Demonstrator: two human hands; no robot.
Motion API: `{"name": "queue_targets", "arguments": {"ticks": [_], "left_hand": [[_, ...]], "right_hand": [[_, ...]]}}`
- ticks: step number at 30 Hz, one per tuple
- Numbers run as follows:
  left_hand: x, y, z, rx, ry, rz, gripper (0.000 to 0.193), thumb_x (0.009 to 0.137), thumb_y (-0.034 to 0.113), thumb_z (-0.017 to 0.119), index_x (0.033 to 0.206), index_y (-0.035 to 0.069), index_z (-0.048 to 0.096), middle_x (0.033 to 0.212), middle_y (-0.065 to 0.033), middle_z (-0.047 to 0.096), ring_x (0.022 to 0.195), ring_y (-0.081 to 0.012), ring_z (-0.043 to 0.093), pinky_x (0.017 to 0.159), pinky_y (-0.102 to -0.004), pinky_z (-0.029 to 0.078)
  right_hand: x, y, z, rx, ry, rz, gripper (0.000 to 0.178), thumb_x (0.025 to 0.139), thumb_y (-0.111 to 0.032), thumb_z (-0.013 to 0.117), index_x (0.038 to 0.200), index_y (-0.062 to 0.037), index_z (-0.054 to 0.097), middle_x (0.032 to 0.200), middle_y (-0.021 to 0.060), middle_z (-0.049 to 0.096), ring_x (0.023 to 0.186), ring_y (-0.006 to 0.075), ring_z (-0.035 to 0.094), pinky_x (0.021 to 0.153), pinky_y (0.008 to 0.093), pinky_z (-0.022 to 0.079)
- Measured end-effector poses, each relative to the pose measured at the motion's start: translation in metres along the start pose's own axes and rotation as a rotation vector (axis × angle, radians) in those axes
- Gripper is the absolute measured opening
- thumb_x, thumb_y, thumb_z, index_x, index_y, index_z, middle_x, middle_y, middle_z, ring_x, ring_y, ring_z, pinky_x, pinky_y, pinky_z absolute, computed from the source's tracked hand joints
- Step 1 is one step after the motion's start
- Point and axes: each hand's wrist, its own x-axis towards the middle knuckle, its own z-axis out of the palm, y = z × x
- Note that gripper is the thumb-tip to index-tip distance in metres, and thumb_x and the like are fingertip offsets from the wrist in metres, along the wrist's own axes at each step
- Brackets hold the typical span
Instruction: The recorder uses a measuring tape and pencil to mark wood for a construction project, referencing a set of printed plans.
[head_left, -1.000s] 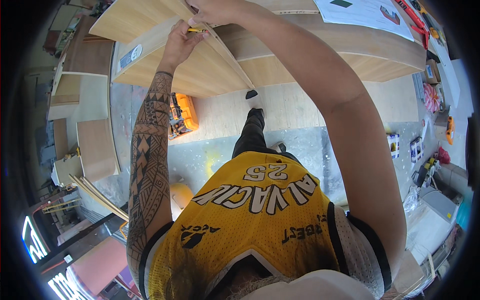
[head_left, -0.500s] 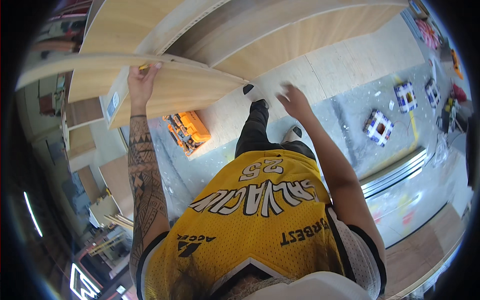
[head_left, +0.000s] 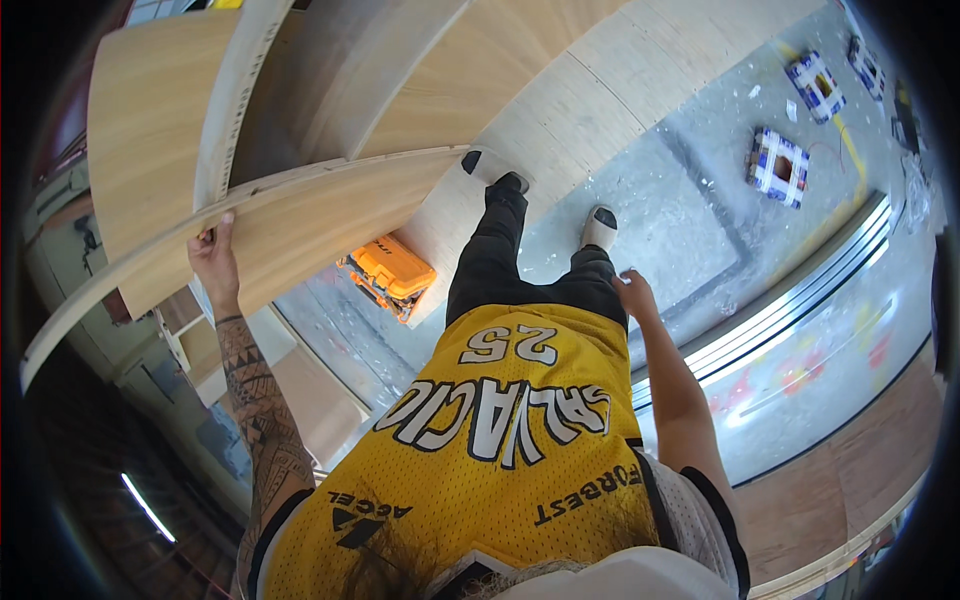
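My left hand (head_left: pixel 214 265) is closed at the near side of a standing plywood panel (head_left: pixel 340 208), its fingertips against the panel's top edge. A small yellowish thing, mostly hidden, shows between the thumb and fingers; its kind cannot be made out. My right hand (head_left: pixel 634 296) hangs beside my right thigh, away from the panel, with its fingers curled in. A pale spot shows at its fingertips, too small to name.
An orange toolbox (head_left: pixel 392 268) sits on the floor below the panel. More plywood boards (head_left: pixel 150 140) stand behind it. Pale floor boards (head_left: pixel 560 110) run past my feet. To the right are wrapped square blocks (head_left: pixel 777 167) and long metal profiles (head_left: pixel 790 290).
My view has turned and shifted along the panel. My left hand has stayed at the panel's edge. My right hand has dropped from in front of me to beside my thigh, its fingers curling.
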Motion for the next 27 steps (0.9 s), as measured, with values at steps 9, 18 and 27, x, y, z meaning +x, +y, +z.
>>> {"name": "queue_targets", "arguments": {"ticks": [9, 18, 27], "left_hand": [[-0.022, 0.02, 0.107, 0.038, -0.052, -0.077, 0.024, 0.096, 0.009, 0.077, 0.117, 0.002, 0.069, 0.109, -0.0025, 0.073, 0.098, -0.0075, 0.063, 0.094, -0.0255, 0.048], [-0.016, 0.022, 0.104, 0.099, -0.061, -0.117, 0.009, 0.094, 0.005, 0.078, 0.101, 0.005, 0.074, 0.1, -0.0011, 0.074, 0.091, -0.0072, 0.064, 0.091, -0.0256, 0.048], [0.005, 0.047, 0.141, 0.126, -0.033, -0.11, 0.008, 0.092, 0.005, 0.08, 0.097, 0.004, 0.073, 0.092, 0.0005, 0.072, 0.085, -0.0067, 0.062, 0.086, -0.0276, 0.048]], "right_hand": [[0.088, -0.013, 0.02, 0.354, 0.07, -0.039, 0.043, 0.097, -0.034, 0.068, 0.121, 0.001, 0.067, 0.101, 0.0246, 0.074, 0.096, 0.042, 0.072, 0.088, 0.0477, 0.055], [0.094, 0.009, 0.033, 0.186, 0.116, -0.145, 0.032, 0.095, -0.028, 0.069, 0.114, -0.002, 0.069, 0.099, 0.0189, 0.074, 0.094, 0.0375, 0.071, 0.085, 0.0472, 0.054], [0.105, -0.007, 0.009, 0.083, 0.17, -0.136, 0.029, 0.093, -0.027, 0.07, 0.112, -0.0049, 0.071, 0.102, 0.0154, 0.074, 0.094, 0.0353, 0.071, 0.086, 0.0481, 0.054]]}}
